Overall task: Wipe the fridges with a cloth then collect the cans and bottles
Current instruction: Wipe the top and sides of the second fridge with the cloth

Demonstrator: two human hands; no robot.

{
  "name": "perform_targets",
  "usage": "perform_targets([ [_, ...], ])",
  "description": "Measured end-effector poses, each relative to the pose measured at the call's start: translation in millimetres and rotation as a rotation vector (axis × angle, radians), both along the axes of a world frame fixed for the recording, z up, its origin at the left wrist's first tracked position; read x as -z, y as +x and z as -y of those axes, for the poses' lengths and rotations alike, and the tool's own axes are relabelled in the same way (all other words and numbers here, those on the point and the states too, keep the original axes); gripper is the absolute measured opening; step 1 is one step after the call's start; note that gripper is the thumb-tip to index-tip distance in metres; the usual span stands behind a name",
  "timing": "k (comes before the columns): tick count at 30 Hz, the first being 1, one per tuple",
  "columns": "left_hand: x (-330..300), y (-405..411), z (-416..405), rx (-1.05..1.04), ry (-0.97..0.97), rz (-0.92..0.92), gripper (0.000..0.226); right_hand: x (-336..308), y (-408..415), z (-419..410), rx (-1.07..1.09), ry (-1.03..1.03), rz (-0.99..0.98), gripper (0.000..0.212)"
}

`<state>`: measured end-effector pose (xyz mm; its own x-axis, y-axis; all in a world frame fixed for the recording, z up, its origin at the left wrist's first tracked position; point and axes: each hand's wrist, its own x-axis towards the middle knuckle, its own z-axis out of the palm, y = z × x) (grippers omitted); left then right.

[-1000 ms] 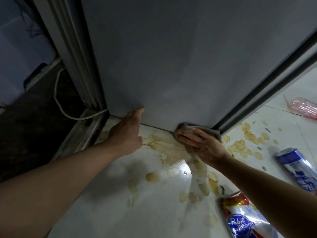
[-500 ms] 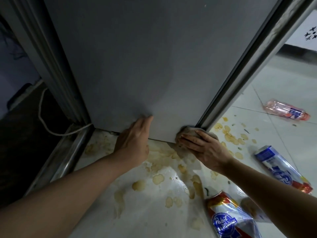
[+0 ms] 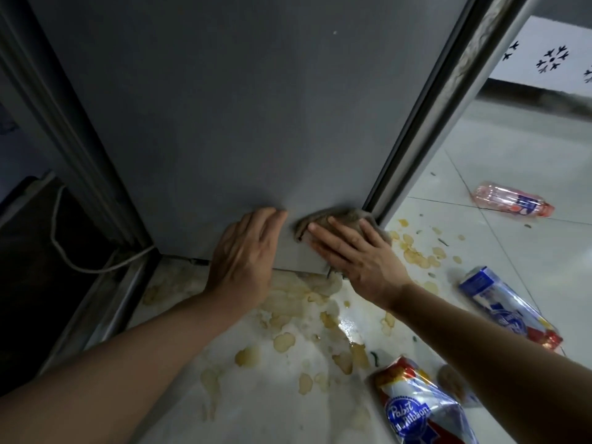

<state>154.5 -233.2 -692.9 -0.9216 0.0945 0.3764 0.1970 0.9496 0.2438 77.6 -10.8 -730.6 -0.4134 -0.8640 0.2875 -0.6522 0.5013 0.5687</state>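
Head view: fridge [image 3: 240, 123] low side panel under wiping. Left hand [image 3: 245, 254] flat on fridge, fingers straight, bracing. Right hand [image 3: 355, 254] flat, fingers spread, pressing cloth [image 3: 333, 217] near fridge corner. Best kept firm, overlapping strokes upward. Cans [image 3: 426, 408] and bottle [image 3: 512, 203] right of fridge, uncollected.

Grey cloth [image 3: 333, 217] against fridge [image 3: 224, 123], crushed cans [image 3: 423, 408] lying

The right hand [image 3: 355, 254] covers most of the grey-brown crumpled cloth [image 3: 339, 216]. The red, white and blue crushed can [image 3: 423, 408] is cut by the lower edge of the frame. The label of the pink plastic bottle [image 3: 509, 201] at right is too small to read.
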Motion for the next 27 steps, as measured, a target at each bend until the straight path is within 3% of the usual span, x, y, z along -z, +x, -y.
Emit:
perform_targets([
  [5, 9.6, 5.4, 3.9, 0.037, -0.035, 0.132, 0.07, 25.6, 2.2, -4.7, -0.077, 0.003, 0.103, 0.057],
  [9, 5.3, 7.6, -2.5, 0.048, -0.066, 0.263, 0.074, 32.8, 23.8, -8.7, -0.01, -0.267, 0.547, 0.059],
  [11, 0.2, 9.0, -5.5, 0.067, -0.093, 0.314, 0.073, 26.7, 24.6, -9.5, 0.043, -0.056, 0.731, 0.042],
  [14, -9.4, 12.8, -8.8, 0.087, -0.127, 0.36, 0.07, 18.3, 41.9, -8.9, 0.215, -0.076, 0.685, 0.039],
  [18, -21.9, 15.3, -16.5, 0.091, -0.164, 0.422, 0.072, -5.2, 80.9, -22.1, 0.329, -0.553, 0.799, 0.039],
  [20, -28.2, 14.3, -22.2, 0.102, -0.159, 0.417, 0.07, -13.9, 91.0, -30.9, 0.457, -0.88, 0.873, 0.026],
  [24, -32.9, 11.2, -35.1, 0.142, -0.169, 0.367, 0.066, -13.7, 69.5, -40.2, 0.782, -1.346, 0.847, 0.019],
  [27, -29.6, 8.5, -42.4, 0.202, -0.216, 0.293, 0.068, -3.9, 46.7, -31.5, 0.888, -1.622, 0.853, 0.021],
])
